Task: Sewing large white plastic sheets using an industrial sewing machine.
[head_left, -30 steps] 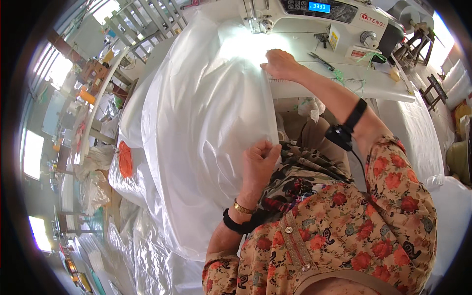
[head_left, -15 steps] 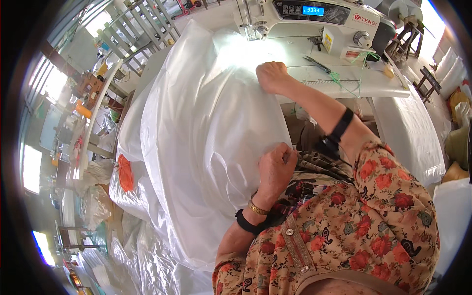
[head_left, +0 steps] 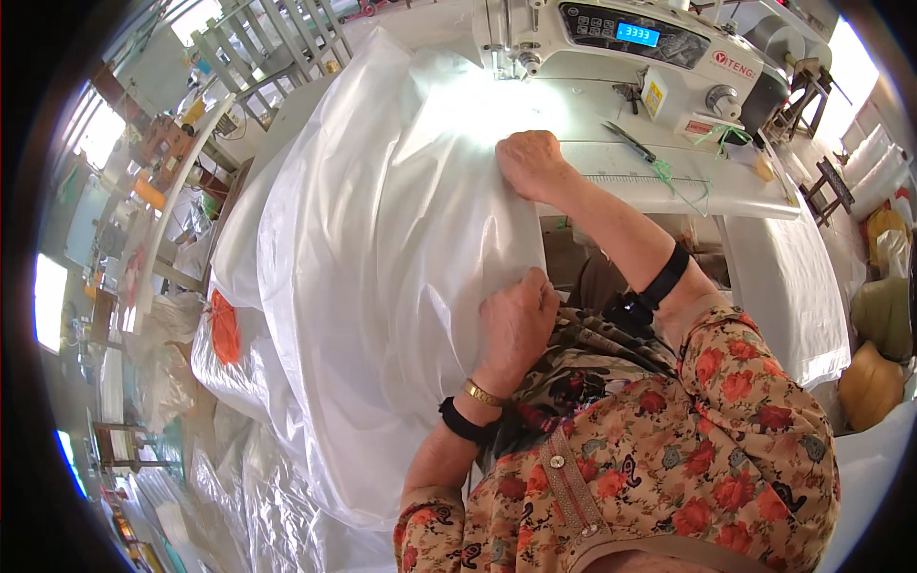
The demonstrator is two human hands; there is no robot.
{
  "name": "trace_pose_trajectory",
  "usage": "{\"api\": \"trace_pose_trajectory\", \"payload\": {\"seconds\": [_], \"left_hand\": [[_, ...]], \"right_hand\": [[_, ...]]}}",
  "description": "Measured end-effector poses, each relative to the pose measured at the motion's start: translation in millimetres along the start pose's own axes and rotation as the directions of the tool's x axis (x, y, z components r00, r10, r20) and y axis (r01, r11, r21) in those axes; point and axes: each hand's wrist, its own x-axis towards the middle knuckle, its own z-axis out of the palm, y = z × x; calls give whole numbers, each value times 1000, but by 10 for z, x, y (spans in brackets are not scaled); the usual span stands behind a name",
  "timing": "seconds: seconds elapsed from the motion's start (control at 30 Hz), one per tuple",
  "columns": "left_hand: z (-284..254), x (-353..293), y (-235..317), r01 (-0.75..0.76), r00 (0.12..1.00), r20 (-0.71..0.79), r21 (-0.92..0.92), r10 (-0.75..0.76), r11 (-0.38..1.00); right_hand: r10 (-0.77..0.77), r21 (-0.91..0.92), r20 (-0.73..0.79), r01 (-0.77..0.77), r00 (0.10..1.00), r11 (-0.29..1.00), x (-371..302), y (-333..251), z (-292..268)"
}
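A large sheet of shiny white fabric [head_left: 373,258] spreads over the sewing table and hangs down toward my lap. My right hand [head_left: 531,164] is closed on its right edge, just in front of the lit needle area of a white sewing machine [head_left: 630,43]. Nearer my body, my left hand [head_left: 519,315] grips the same edge with curled fingers. Between the two hands the edge runs fairly straight. Glare from the machine's lamp hides the fabric right under the needle.
Thread snips [head_left: 630,143] with green thread [head_left: 683,186] lie on the table [head_left: 583,158] right of my hand. An orange bundle [head_left: 224,328] sits by the fabric's left side. Clear plastic sheeting [head_left: 253,477] lies lower left; a wooden stool [head_left: 829,196] stands far right.
The whole view has shifted slightly, so the machine sits farther right. Both hands keep their hold on the fabric edge, and the folds between them look tighter.
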Motion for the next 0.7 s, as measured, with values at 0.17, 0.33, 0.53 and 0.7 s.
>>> {"api": "trace_pose_trajectory", "payload": {"seconds": [0.17,0.33,0.53,0.7], "left_hand": [[-65,270,-85,-70,997,-36,-2,70,998],[-46,470,-51,-53,989,-137,19,55,998],[162,421,-50,-108,956,-283,-91,78,990],[224,527,56,-22,977,-190,-532,-94,846]], "right_hand": [[13,7,47,-13,999,1000,280,38,-12],[54,81,13,-55,998,995,443,140,28],[212,207,-35,-200,977,958,230,152,113],[250,291,-117,-208,961,934,-90,205,164]]}}
